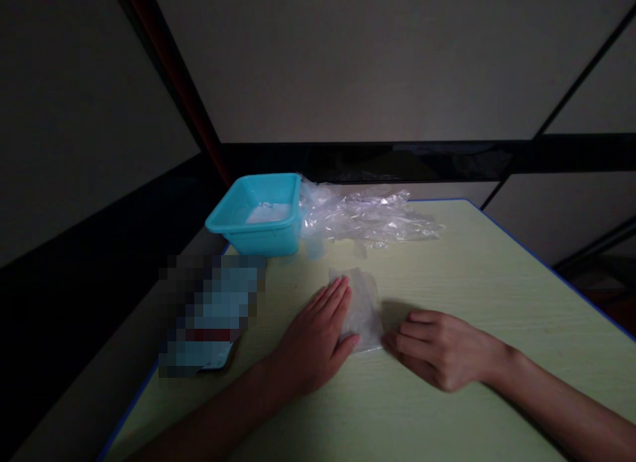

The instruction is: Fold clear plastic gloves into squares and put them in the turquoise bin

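Observation:
A small clear plastic bag [365, 313] lies flat on the table in front of me. My left hand [320, 336] rests on its left part, palm down with the fingers stretched out. At the bag's lower right corner is my right hand [437, 348], its fingers curled and pressed together, with the fingertips at the corner's edge. Whatever those fingertips pinch is too small to make out.
A turquoise basin [261, 233] with something white inside stands at the table's back left. Crumpled clear plastic [368, 217] spreads beside it. A blurred-out flat object [223, 309] lies on the left. The table [497, 283] has a blue edge; panels rise behind.

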{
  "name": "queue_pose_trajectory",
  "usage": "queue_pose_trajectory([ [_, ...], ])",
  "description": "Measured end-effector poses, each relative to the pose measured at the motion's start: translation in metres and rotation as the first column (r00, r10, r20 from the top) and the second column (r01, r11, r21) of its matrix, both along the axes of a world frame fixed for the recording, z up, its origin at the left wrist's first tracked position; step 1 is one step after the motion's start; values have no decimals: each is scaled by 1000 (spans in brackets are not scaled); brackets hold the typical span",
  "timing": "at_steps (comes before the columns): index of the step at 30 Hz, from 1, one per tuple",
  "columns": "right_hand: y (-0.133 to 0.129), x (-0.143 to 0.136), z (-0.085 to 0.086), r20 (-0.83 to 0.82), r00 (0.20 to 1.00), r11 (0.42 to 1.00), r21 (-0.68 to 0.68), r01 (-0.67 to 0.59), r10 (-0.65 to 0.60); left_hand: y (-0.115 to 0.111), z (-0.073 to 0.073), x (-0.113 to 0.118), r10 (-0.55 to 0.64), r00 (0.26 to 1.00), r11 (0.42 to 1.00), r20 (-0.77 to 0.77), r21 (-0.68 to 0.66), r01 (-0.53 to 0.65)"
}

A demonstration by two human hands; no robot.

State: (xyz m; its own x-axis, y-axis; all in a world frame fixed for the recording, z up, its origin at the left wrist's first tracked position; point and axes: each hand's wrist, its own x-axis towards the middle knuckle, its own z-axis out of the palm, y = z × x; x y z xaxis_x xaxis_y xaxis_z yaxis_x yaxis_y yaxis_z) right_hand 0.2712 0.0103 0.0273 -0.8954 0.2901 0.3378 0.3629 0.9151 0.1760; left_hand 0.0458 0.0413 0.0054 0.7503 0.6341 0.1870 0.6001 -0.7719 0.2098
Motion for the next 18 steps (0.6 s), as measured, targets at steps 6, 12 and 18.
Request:
queue_pose_trajectory([
  [6,1,0,-1,1,999,999,-26,35,-35,1,2,-1,3,999,1000,50,-10,-3],
  [12,3,3,-3,5,1000,1000,17,14,-14,1,3,-1,9,991,1000,131,0,-9],
  [18,7,2,-6,-4,999,999,-32,41,-41,2,9,-9,-25,991,999,128,-19,27],
])
